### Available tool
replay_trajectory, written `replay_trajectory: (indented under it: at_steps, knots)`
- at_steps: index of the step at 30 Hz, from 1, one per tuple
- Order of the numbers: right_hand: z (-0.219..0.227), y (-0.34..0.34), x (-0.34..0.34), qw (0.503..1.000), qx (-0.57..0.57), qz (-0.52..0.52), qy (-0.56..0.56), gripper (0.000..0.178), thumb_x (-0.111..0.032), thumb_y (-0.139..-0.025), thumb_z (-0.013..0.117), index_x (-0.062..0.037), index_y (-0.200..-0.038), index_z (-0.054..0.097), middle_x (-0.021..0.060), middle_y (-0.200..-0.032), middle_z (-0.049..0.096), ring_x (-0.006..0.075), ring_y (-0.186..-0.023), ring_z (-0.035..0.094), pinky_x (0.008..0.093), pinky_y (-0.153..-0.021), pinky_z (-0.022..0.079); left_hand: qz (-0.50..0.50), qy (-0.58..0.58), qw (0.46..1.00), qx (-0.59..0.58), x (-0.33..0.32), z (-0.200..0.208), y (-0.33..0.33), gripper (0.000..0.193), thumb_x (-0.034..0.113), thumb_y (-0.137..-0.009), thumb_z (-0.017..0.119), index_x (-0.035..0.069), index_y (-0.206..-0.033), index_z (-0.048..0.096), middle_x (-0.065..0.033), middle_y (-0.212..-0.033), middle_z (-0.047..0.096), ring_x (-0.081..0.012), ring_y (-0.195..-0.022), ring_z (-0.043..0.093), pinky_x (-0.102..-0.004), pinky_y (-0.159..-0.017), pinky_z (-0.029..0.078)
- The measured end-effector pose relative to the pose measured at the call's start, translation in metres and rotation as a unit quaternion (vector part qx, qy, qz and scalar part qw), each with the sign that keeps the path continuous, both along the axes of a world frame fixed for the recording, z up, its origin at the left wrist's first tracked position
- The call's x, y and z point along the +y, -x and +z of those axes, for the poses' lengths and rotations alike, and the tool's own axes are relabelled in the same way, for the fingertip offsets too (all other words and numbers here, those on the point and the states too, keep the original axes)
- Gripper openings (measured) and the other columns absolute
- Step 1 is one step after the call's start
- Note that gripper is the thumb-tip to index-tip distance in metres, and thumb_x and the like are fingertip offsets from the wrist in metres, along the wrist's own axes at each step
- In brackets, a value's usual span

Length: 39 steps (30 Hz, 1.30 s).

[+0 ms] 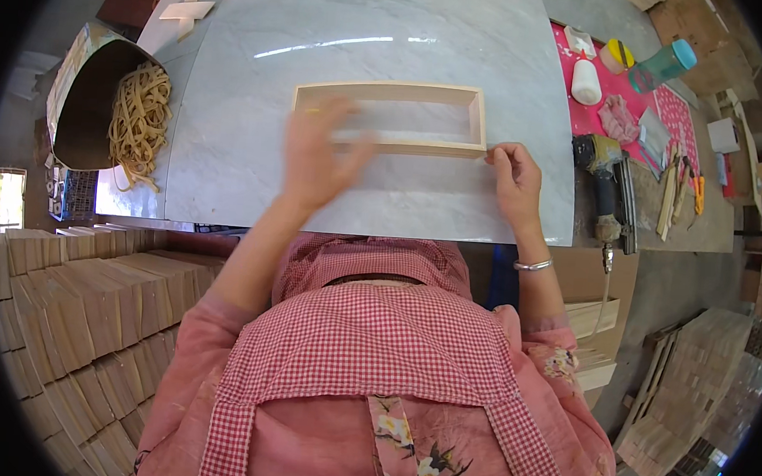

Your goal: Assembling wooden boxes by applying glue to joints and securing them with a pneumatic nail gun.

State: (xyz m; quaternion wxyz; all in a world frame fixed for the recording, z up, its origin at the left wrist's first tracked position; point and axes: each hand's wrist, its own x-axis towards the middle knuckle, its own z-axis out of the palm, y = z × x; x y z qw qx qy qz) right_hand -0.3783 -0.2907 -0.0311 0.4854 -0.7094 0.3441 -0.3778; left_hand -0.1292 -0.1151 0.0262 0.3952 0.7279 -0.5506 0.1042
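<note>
A shallow rectangular wooden frame (399,88) lies on the pale marbled tabletop (384,194), which shows through its open middle. Over its left end is my left hand (316,160), smeared by motion. It covers the near left corner, and whether it touches the wood I cannot tell. By the near right corner is my right hand (517,178), its fingers curled and thumb and forefinger drawn together. The fingertips are close against that corner. What they pinch, if anything, is too small to make out.
To the right, a nail gun (609,186) with a hose lies beside a white glue bottle (586,83), a teal-lidded bottle (662,67) and orange-handled tool (699,195). At left, a tipped bin (88,102) holds curled strips (140,118). Wooden pieces (89,299) are stacked below.
</note>
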Motion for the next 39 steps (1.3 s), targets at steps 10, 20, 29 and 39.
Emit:
replay_trajectory:
  at_steps: [10,20,29,39]
  knots:
    - [0.012,-0.006,0.017,0.999,0.032,-0.012,-0.026,0.015,-0.005,-0.096,0.057,0.0011,-0.104,0.068,0.0066,-0.089,0.070,0.0127,-0.078,0.060,0.0234,-0.072,0.048,-0.013,-0.131,0.991,-0.029,-0.109,-0.034,0.103,0.031,0.039,-0.080,0.070,0.008,-0.081,0.069,-0.0088,-0.081,0.066,-0.0276,-0.075,0.061,-0.0381,-0.069,0.048]
    - [0.019,-0.012,0.015,0.999,0.028,-0.010,-0.042,0.017,-0.007,-0.099,0.058,0.0019,-0.111,0.066,0.0083,-0.097,0.070,0.0139,-0.084,0.063,0.0255,-0.077,0.051,-0.094,-0.051,0.994,0.033,-0.090,-0.032,0.089,0.023,0.024,-0.081,0.070,0.008,-0.098,0.069,-0.0094,-0.099,0.065,-0.0267,-0.097,0.059,-0.0377,-0.084,0.049]
    - [0.023,-0.012,0.013,0.992,0.034,0.005,-0.118,0.015,-0.013,-0.101,0.060,-0.0020,-0.111,0.063,0.0052,-0.092,0.067,0.0116,-0.080,0.063,0.0231,-0.074,0.047,0.179,0.015,0.871,0.458,0.047,-0.016,-0.041,0.016,0.003,-0.087,0.068,0.004,-0.102,0.063,-0.0059,-0.097,0.061,-0.0157,-0.088,0.055,-0.0265,-0.081,0.047]
    - [0.037,-0.020,0.008,0.974,0.062,0.020,-0.218,0.014,-0.013,-0.099,0.060,-0.0021,-0.109,0.059,0.0059,-0.089,0.063,0.0123,-0.077,0.064,0.0215,-0.067,0.048,0.020,-0.034,0.740,0.671,0.070,-0.016,-0.088,0.014,-0.001,-0.087,0.070,0.003,-0.099,0.065,-0.0038,-0.093,0.063,-0.0128,-0.086,0.057,-0.0236,-0.084,0.046]
